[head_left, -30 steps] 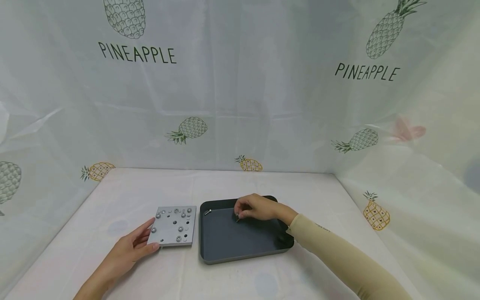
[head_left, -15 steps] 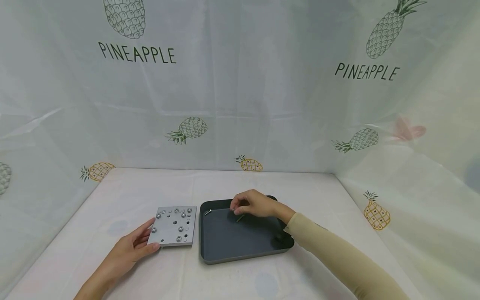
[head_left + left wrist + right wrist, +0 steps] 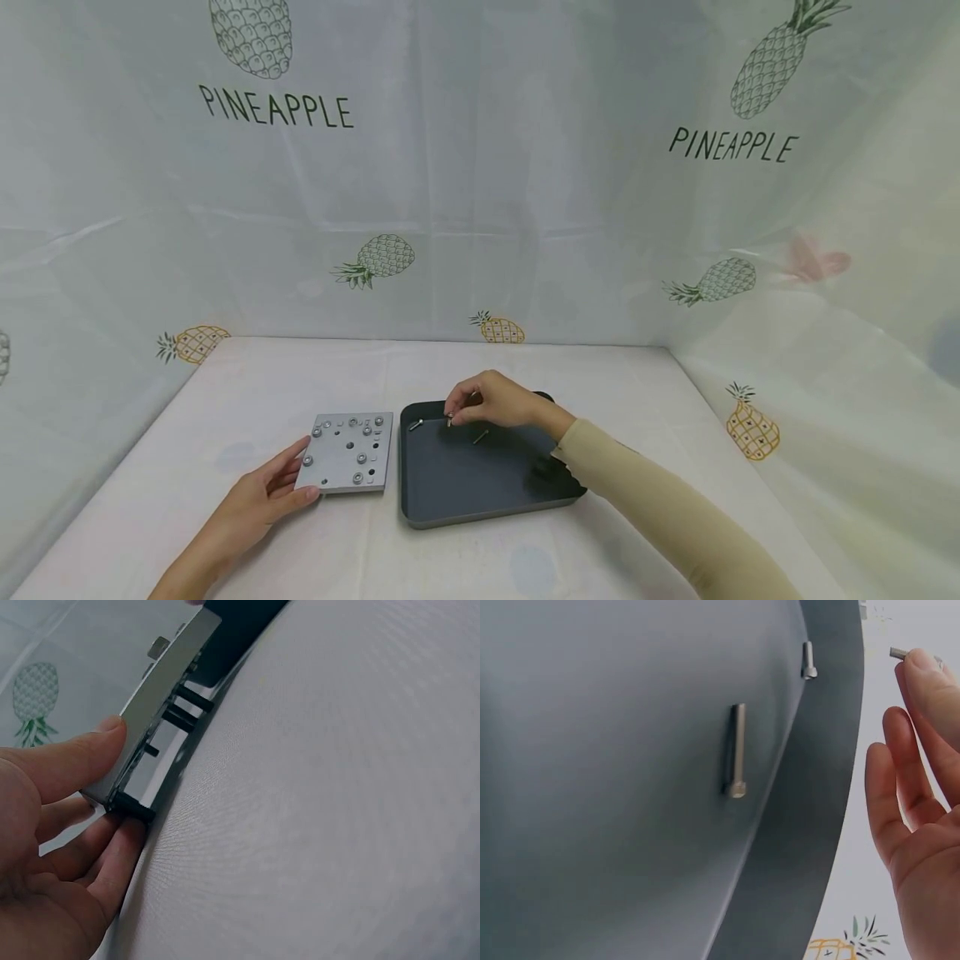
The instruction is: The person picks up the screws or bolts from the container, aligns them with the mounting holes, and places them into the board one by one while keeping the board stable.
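My left hand point(image 3: 258, 504) grips the left edge of a square silver metal plate point(image 3: 337, 462), thumb along the near corner. Several socket-head screws sit in the plate's holes, while other holes show dark. From the left wrist view, dark screw shanks point(image 3: 180, 718) stick out beneath the plate. Above the back of the dark grey tray point(image 3: 480, 492), my right hand point(image 3: 495, 400) pinches a small screw point(image 3: 898, 653) between thumb and fingertips. Two more screws lie in the tray: a longer one point(image 3: 739, 750) and another point(image 3: 808, 661) by its back left corner.
The tray stands just right of the plate on a white cloth point(image 3: 450, 562). Behind and at the sides hangs a white curtain point(image 3: 525, 167) printed with pineapples. A sleeve point(image 3: 660, 500) covers my right forearm, which crosses the tray's right rim.
My right hand has lifted a screw from the tray and moved left and slightly back with it. The left hand and plate have stayed in place.
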Tool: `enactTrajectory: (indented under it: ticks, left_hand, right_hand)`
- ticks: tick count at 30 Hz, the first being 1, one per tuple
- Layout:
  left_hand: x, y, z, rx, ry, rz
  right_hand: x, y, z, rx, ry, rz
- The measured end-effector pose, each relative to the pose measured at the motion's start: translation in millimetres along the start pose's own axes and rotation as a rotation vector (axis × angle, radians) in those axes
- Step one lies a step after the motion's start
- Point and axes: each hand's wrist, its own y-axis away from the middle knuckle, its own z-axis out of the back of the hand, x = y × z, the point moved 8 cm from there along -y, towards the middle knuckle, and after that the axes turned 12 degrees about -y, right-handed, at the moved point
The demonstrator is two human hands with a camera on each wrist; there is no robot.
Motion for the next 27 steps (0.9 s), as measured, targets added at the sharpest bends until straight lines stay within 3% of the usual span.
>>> enactTrajectory:
  ticks: [12, 27]
  left_hand:
    - [0.3, 1.9, -1.2, -0.005, 0.003, -0.002]
    - [-0.1, 1.2, -0.7, -0.007, 0.010, -0.006]
  right_hand:
    - [13.6, -22.8, -10.5, 0.014, 0.010, 0.051]
    - [39.0, -56.8, -42.5, 0.062, 0.005, 0.065]
